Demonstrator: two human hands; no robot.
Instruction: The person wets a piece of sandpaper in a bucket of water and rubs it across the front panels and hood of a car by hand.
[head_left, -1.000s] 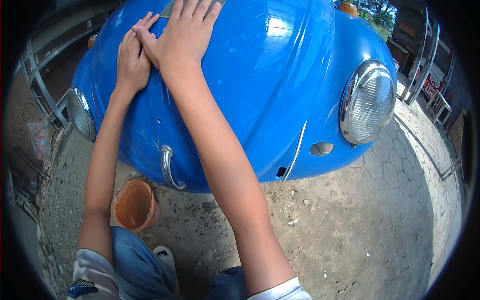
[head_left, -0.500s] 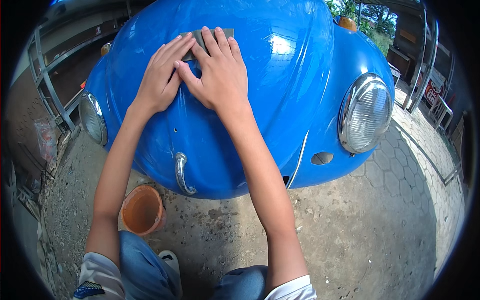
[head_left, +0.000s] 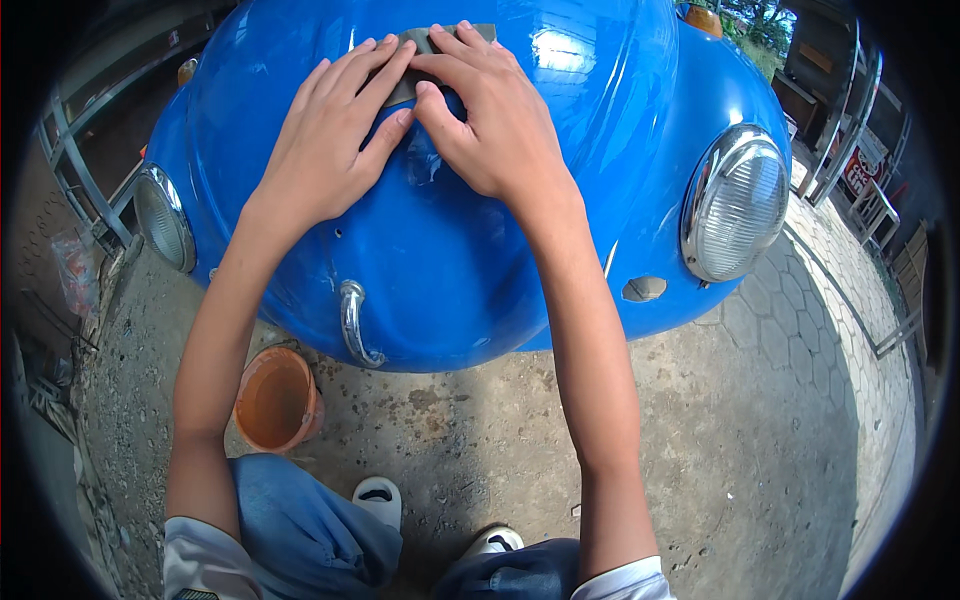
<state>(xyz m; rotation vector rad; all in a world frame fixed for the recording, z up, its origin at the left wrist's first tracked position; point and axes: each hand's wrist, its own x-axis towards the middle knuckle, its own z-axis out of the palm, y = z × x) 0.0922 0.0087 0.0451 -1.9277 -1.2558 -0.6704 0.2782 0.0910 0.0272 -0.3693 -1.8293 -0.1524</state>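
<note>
Resting bare left hand (head_left: 325, 140) and bare right hand (head_left: 505, 135), with grip spread wide, over thin grey-green sheet (head_left: 403, 90). Reaching onto glossy, rounded blue car hood (head_left: 445, 270).

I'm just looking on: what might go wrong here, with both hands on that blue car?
The grey sheet lies partly under the fingers of the left hand and right hand; it could slip on the curved, glossy blue hood. Bare fingertips might then rub the paint. Also, the orange bucket stands close to the left leg, so a careless step might tip it.
</note>
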